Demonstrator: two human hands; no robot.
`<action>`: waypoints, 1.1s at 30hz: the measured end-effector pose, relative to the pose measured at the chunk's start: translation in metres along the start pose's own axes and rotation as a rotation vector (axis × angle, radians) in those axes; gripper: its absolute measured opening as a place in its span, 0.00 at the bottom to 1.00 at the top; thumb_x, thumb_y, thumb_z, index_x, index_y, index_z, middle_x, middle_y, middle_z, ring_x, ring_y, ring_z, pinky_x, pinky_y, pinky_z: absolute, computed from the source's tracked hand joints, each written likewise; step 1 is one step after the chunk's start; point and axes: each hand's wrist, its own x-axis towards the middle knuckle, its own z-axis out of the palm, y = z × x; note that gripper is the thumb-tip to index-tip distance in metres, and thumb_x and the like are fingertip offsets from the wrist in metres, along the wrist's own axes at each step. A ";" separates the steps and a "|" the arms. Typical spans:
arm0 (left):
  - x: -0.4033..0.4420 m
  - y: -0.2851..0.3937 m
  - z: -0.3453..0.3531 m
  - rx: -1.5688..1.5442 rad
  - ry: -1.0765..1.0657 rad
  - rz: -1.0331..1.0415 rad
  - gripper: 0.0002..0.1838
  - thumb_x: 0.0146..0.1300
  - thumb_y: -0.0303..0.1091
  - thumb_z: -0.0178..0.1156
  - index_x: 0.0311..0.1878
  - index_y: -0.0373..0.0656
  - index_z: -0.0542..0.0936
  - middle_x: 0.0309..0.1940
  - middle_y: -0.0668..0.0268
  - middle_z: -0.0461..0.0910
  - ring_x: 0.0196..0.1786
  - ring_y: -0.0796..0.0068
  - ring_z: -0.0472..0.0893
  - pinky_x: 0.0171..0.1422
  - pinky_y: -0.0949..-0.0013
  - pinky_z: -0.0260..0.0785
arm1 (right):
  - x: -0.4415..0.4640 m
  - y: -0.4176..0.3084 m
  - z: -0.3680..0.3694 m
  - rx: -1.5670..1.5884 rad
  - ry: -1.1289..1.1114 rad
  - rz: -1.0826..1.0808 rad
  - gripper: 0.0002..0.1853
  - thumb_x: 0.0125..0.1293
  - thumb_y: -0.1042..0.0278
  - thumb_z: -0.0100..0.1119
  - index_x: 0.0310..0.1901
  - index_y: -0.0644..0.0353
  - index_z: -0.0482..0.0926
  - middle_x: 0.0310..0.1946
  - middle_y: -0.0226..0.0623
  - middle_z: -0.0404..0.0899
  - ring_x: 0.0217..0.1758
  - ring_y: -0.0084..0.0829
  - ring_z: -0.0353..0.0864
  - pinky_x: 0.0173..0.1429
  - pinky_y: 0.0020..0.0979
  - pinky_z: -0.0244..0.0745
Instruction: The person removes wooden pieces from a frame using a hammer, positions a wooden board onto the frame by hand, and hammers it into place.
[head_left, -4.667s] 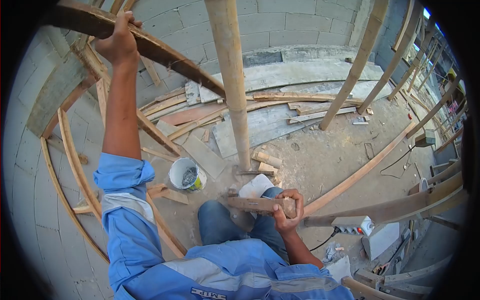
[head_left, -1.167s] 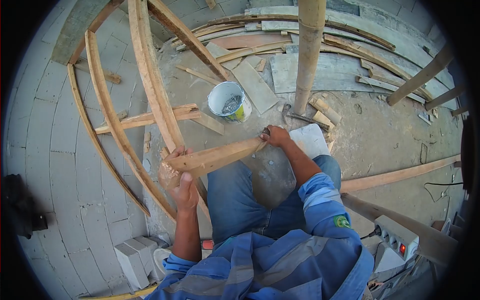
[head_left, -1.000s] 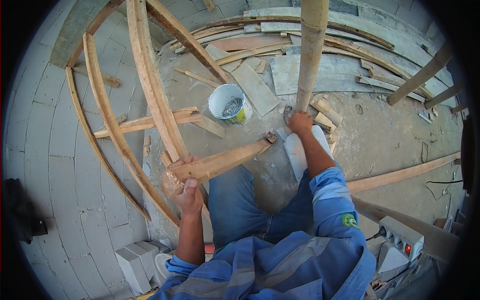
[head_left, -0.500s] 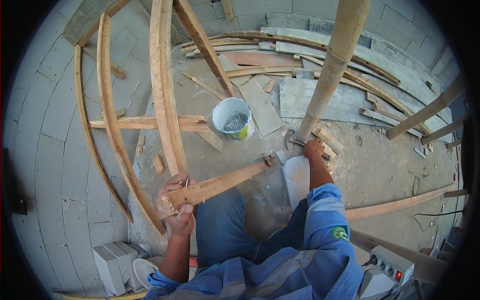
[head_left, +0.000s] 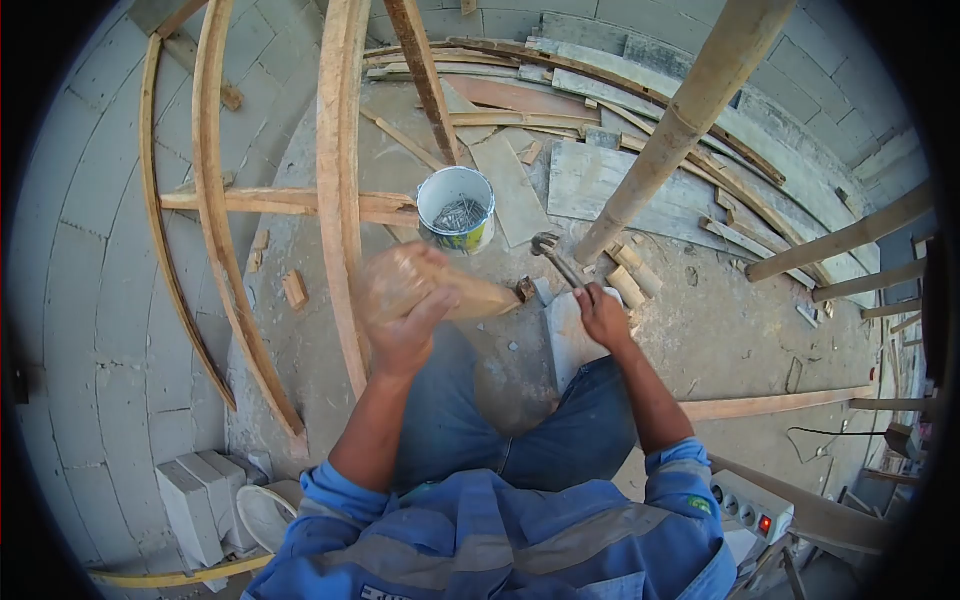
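Note:
My left hand point(head_left: 405, 325) is closed round the near end of a short wooden piece point(head_left: 480, 295), blurred by motion; the far end of the piece points toward the floor between my knees. My right hand point(head_left: 603, 318) grips the handle of a hammer point(head_left: 565, 262), whose metal head points away to the upper left. Beyond the wooden piece stands a white bucket point(head_left: 456, 205) with nails in it. A pale slab point(head_left: 572, 340) lies beside my right knee.
A bamboo pole point(head_left: 680, 125) rises just past the hammer. Curved timbers point(head_left: 340, 180) joined by a crosspiece point(head_left: 270, 201) stand at left. Boards point(head_left: 620, 185) lie along the back wall. A power strip point(head_left: 755, 508) and grey blocks point(head_left: 195, 505) are near my sides.
My right hand has lifted the hammer off the floor beside the bamboo pole. The wooden piece has been raised and turned in my left hand. The head view has shifted.

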 end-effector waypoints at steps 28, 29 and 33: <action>0.052 -0.033 -0.020 -0.164 0.309 0.008 0.11 0.64 0.25 0.71 0.48 0.37 0.81 0.41 0.65 0.84 0.43 0.75 0.84 0.52 0.68 0.77 | -0.052 -0.088 0.022 0.086 0.237 0.040 0.13 0.75 0.64 0.54 0.53 0.64 0.74 0.38 0.59 0.82 0.38 0.60 0.83 0.38 0.53 0.76; 0.054 -0.035 -0.018 -0.138 0.275 0.027 0.12 0.65 0.26 0.70 0.49 0.36 0.80 0.41 0.64 0.84 0.43 0.73 0.84 0.53 0.67 0.78 | -0.051 -0.099 0.013 0.161 0.278 -0.035 0.12 0.74 0.65 0.55 0.52 0.64 0.74 0.36 0.57 0.81 0.37 0.60 0.83 0.38 0.51 0.76; 0.056 -0.034 -0.005 -0.175 0.234 0.043 0.13 0.65 0.24 0.70 0.50 0.35 0.79 0.41 0.62 0.83 0.43 0.72 0.85 0.53 0.66 0.79 | -0.045 -0.105 0.011 0.229 0.350 -0.474 0.14 0.64 0.72 0.57 0.51 0.63 0.73 0.33 0.53 0.78 0.33 0.59 0.80 0.37 0.48 0.75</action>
